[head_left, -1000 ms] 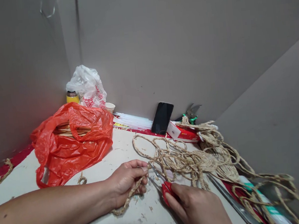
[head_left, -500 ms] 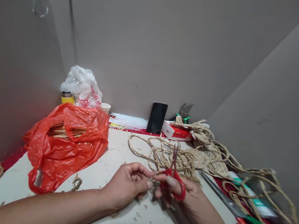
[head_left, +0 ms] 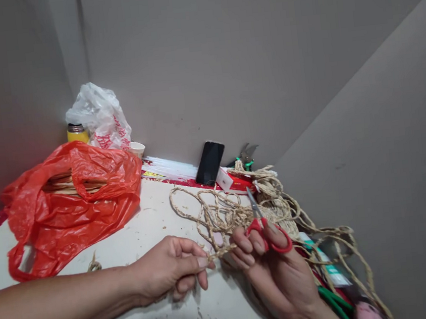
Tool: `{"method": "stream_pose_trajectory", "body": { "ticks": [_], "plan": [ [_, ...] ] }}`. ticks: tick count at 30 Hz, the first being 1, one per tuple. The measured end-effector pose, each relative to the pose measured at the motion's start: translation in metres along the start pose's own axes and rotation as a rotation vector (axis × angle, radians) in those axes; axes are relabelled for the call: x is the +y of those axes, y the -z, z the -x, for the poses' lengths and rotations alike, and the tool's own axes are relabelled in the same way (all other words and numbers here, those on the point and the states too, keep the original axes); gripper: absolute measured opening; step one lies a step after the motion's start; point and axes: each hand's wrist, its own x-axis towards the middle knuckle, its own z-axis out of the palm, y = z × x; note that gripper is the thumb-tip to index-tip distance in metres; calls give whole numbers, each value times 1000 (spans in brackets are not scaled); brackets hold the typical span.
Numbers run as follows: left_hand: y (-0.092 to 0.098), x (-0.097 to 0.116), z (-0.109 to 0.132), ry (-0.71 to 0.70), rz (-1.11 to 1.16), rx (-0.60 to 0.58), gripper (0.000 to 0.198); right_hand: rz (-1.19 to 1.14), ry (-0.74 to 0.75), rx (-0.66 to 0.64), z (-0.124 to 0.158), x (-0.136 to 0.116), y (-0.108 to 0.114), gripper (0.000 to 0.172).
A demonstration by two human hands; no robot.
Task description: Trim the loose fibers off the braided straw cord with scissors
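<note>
Between my two hands runs a short stretch of braided straw cord. My left hand pinches one end of it between thumb and forefinger. The fingers of my right hand close near its other end, and that same hand carries red-handled scissors with thumb and finger in the loops. The scissor blades point up and away, nearly together, apart from the cord in my fingers. Behind my hands lies a loose heap of the same braided cord, spreading to the right.
An orange-red plastic bag with flat tan strips stands left. Behind are a white bag, yellow jar, paper cup, white sticks, phone and pruning shears. Green handles lie at right.
My right hand has turned palm up and moved right, away from my left hand, exposing the cord between them. The whole view has shifted, so background things appear further left.
</note>
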Motion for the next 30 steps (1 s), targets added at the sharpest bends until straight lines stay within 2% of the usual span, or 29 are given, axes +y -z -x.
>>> {"method": "stream_pose_trajectory", "body": {
  "ticks": [4,8,12,16,18,21,24,27,30],
  "plan": [
    [-3,3,2,-9,51,-5,25,119,83,56,0,-6,0,48],
    [-4,3,3,10,104,25,19,180,107,50,1,-3,-1,46],
    [-2,4,1,17,174,86,16,349,-62,34,0,-5,6,39],
    [3,3,-6,-83,156,259,20,570,-219,75,1,-19,16,59],
    [6,2,-9,-121,124,341,22,667,-236,26,4,-24,16,57],
    [8,0,-12,-151,72,400,24,947,-140,-119,14,-23,7,45],
    [7,-1,-11,-149,32,408,25,1432,26,-223,22,-12,-4,33],
    [6,-1,-10,-140,4,411,27,1788,186,-210,25,-2,-7,25],
    [6,-2,-10,-140,-24,419,28,1941,295,-177,26,1,-6,24]
  ]
}}
